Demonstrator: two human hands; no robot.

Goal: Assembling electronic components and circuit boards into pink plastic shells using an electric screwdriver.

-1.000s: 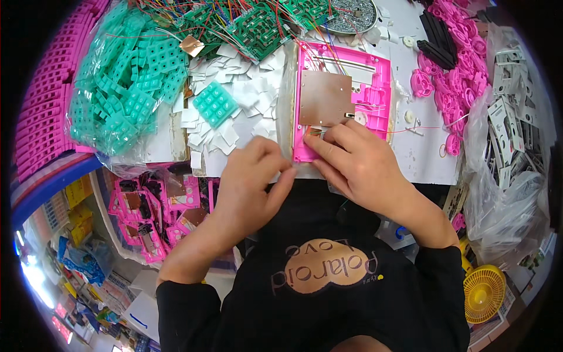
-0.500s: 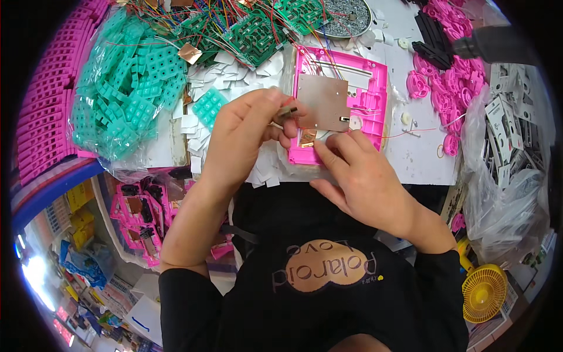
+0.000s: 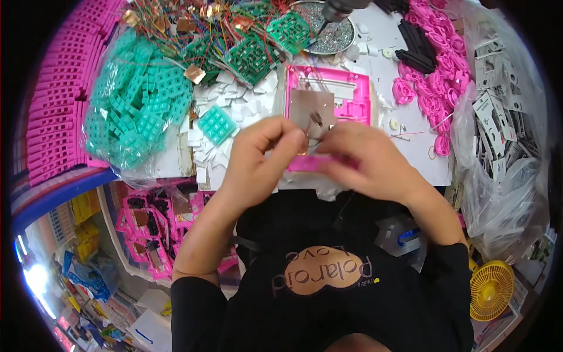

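The pink casing [image 3: 355, 109] lies on the desk [image 3: 419, 164], a brown board [image 3: 305, 104] inside it. At its lower left the left hand [image 3: 265, 155] curls, thumb close to fingers; at its lower right the right hand [image 3: 370, 158], blurred, bends its fingers. What either pinches, I cannot tell. Leftward lies a teal keypad [image 3: 217, 125].

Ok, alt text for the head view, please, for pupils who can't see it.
A person's left-hand grip and right-hand grip are at the near end of a pink plastic casing holding a brown board. Left of it, a teal keypad lies on white squares; beyond sit green circuit boards.
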